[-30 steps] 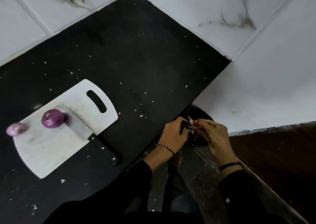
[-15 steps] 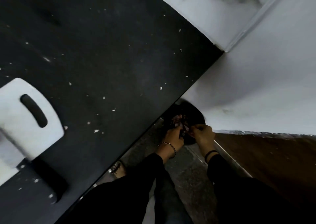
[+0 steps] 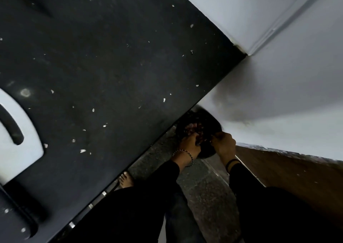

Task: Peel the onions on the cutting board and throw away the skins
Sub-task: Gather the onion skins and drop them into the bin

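At left edge, half-cropped cutting board (image 3: 27, 150)

Domestic kitchen: black speckled counter (image 3: 111, 57), white cutting board (image 3: 27, 155) on it, marble-tiled wall (image 3: 278, 76) behind, bin (image 3: 212, 120) below its edge.

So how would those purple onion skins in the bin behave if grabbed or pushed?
The onion skins look like thin ragged flakes, so probably light and floppy, likelier to flutter than drop. Heaped loose in the dark bin, they would likely scatter or crumble if pushed. Small bits may cling to the left hand and right hand.
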The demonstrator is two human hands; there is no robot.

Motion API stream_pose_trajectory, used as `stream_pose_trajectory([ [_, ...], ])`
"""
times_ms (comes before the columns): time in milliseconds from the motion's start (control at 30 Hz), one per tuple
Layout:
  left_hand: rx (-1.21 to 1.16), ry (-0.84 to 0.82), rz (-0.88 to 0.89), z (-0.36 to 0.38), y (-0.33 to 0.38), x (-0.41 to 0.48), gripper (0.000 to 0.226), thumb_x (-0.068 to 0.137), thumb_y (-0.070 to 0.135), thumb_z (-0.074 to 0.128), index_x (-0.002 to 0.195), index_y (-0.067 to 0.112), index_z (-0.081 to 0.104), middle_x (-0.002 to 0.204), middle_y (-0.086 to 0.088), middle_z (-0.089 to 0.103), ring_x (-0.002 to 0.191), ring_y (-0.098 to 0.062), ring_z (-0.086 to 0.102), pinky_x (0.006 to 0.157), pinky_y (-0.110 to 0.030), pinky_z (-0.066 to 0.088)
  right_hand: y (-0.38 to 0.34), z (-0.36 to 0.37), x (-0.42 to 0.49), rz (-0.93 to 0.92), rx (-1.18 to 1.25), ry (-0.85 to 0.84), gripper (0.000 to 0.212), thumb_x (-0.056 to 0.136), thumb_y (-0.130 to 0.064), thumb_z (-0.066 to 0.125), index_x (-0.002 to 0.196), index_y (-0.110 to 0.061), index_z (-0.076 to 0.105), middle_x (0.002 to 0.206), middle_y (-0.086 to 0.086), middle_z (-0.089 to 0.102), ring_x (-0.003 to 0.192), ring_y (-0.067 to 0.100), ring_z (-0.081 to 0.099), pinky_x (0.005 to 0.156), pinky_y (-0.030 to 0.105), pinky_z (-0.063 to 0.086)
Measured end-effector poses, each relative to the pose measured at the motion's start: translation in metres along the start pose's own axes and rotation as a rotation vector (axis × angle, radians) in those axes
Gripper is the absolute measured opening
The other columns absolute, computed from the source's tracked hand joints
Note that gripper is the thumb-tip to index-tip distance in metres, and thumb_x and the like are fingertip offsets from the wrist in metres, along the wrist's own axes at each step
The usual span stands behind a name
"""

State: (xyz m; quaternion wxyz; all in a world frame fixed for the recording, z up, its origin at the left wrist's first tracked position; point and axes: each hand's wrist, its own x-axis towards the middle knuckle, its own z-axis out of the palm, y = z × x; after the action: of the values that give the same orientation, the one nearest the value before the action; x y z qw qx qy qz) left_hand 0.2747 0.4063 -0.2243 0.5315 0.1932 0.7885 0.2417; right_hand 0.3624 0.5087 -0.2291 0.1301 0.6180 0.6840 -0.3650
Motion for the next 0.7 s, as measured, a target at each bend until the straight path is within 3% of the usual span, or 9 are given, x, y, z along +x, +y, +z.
stream_pose_trajectory([
  [133,-0.053,0.029,0.041,-0.009,0.003,-0.009,0.047,0.088,0.001,0.05,0.134,0.008,0.052,0.133,-0.02,0.055,0.123,-0.034,0.051,0.105,-0.041,0.041,-0.01,-0.002,-0.016,-0.022,0.065,0.012,0.024,0.087,-0.016,0.071,0.11,-0.01,0.074,0.109,0.015,0.074,0.111,0.032,0.065,0.085,0.029,0.046],
  [267,-0.078,0.073,0.087,-0.026,0.006,-0.037,0.045,0.087,0.003,0.049,0.132,0.009,0.052,0.132,-0.017,0.057,0.123,-0.033,0.053,0.104,-0.042,0.043,-0.029,-0.005,-0.054,-0.148,0.123,0.036,0.02,0.089,-0.008,0.068,0.108,-0.004,0.073,0.105,0.015,0.074,0.1,0.027,0.066,0.063,0.013,0.034],
  [400,-0.042,0.095,0.175,-0.051,0.009,-0.082,0.039,0.089,0.004,0.051,0.129,0.007,0.053,0.127,-0.014,0.061,0.118,-0.028,0.056,0.099,-0.028,0.044,-0.038,-0.005,-0.1,-0.304,0.189,0.12,0.017,0.086,-0.001,0.069,0.102,-0.003,0.073,0.088,0.007,0.072,0.081,0.015,0.06,0.06,-0.003,0.035],
  [467,-0.039,0.147,0.219,-0.068,0.009,-0.108,0.036,0.09,0.007,0.053,0.126,0.009,0.055,0.118,-0.014,0.065,0.11,-0.026,0.061,0.091,-0.027,0.047,-0.043,-0.004,-0.123,-0.333,0.242,0.148,0.015,0.084,-0.003,0.072,0.098,-0.008,0.072,0.078,-0.004,0.067,0.076,0.011,0.063,0.061,-0.001,0.038],
  [567,-0.029,0.259,0.292,-0.095,0.004,-0.146,0.034,0.092,0.012,0.054,0.126,0.012,0.056,0.111,-0.013,0.068,0.102,-0.026,0.064,0.088,-0.034,0.052,-0.058,-0.003,-0.159,-0.346,0.349,0.167,0.012,0.086,-0.01,0.073,0.095,-0.017,0.069,0.078,-0.017,0.064,0.071,-0.01,0.061,0.065,0.004,0.045],
  [700,-0.034,0.29,0.397,-0.125,-0.007,-0.19,0.029,0.094,0.014,0.053,0.123,0.014,0.059,0.11,-0.009,0.069,0.102,-0.02,0.065,0.09,-0.034,0.052,-0.085,0.001,-0.198,-0.461,0.416,0.203,0.013,0.087,-0.015,0.073,0.097,-0.021,0.07,0.087,-0.019,0.068,0.082,-0.014,0.061,0.07,0.004,0.046],
])
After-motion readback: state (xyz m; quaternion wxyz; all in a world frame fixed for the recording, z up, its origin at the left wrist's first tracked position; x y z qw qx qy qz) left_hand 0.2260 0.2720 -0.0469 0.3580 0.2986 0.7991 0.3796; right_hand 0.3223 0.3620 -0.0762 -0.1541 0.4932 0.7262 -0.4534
